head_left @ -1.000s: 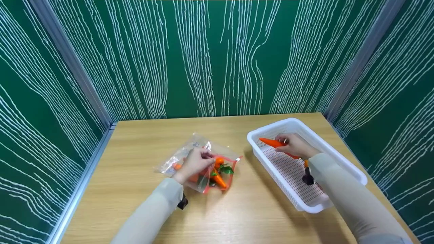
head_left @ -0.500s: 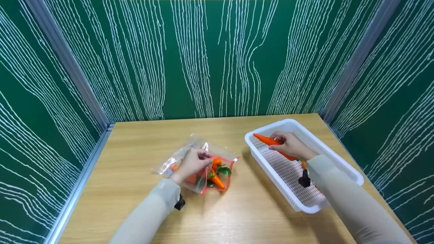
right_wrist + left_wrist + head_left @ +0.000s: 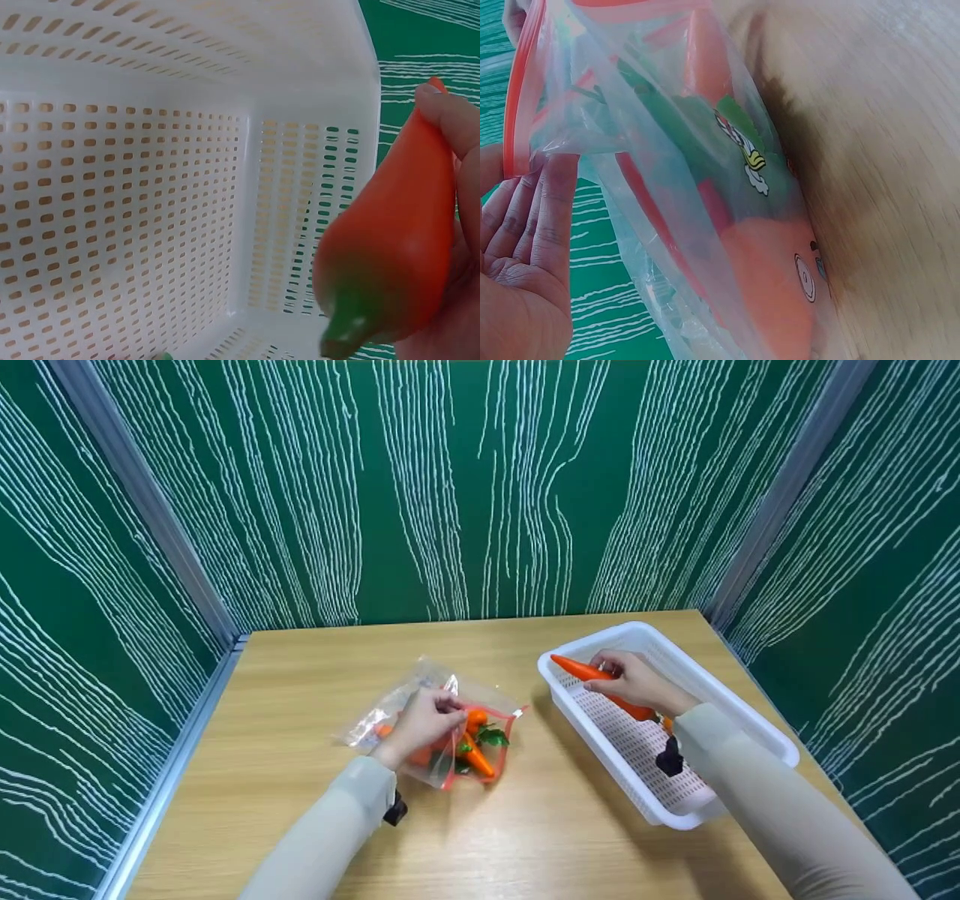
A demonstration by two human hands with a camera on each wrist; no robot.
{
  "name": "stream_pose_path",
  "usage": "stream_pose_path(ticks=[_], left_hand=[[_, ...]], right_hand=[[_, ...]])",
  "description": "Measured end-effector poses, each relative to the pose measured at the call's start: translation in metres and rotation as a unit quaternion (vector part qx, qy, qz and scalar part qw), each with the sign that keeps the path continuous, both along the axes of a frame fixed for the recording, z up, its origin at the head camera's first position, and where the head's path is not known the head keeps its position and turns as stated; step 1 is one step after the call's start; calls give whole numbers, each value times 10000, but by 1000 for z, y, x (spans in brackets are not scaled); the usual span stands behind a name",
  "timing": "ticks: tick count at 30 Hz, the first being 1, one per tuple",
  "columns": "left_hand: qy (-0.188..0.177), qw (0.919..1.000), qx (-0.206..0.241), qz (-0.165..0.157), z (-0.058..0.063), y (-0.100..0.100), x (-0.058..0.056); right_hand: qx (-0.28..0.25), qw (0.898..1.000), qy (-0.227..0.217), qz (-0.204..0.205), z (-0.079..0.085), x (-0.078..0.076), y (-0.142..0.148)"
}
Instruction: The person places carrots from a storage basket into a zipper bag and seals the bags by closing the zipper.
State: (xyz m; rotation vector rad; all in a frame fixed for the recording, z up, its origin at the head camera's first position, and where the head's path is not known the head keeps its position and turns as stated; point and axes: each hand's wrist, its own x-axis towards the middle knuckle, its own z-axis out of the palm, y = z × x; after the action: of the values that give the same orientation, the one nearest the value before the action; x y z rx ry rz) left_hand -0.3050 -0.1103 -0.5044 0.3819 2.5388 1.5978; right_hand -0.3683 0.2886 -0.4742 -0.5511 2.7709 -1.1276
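Note:
A clear zip bag (image 3: 491, 706) with a red zip edge lies on the table, its mouth toward the basket. My left hand (image 3: 426, 725) pinches the red edge between thumb and fingers and lifts one side, as the left wrist view (image 3: 529, 247) shows. Inside are an orange carrot-shaped piece (image 3: 478, 757), a small orange piece (image 3: 475, 720) and green leaves (image 3: 493, 735). My right hand (image 3: 639, 681) grips a red chili pepper (image 3: 382, 232) over the white basket (image 3: 607, 761). The pepper's tip points at the basket's far left rim; its green stem faces the right wrist camera.
The perforated basket stands at the table's right side. A bit of orange (image 3: 667, 724) shows in it beside my right wrist, and a green tip (image 3: 163, 356) at the right wrist view's bottom edge. Green walls with white lines (image 3: 480, 495) enclose the wooden table (image 3: 300, 675).
My right hand has moved slightly left and up with the chili pepper, its tip now nearing the basket's left rim. My left hand keeps its grip on the bag.

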Motion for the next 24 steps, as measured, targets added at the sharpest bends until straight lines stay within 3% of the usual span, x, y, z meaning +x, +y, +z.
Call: stream_pose_path(ticks=[9,24], left_hand=[[7,10000,-77,13,-1,0,-2],[-232,9997,33,-17,1,-1,1]], right_hand=[[73,9996,190,198,0,5,-4],[80,9985,-44,531,12,22,-31]])
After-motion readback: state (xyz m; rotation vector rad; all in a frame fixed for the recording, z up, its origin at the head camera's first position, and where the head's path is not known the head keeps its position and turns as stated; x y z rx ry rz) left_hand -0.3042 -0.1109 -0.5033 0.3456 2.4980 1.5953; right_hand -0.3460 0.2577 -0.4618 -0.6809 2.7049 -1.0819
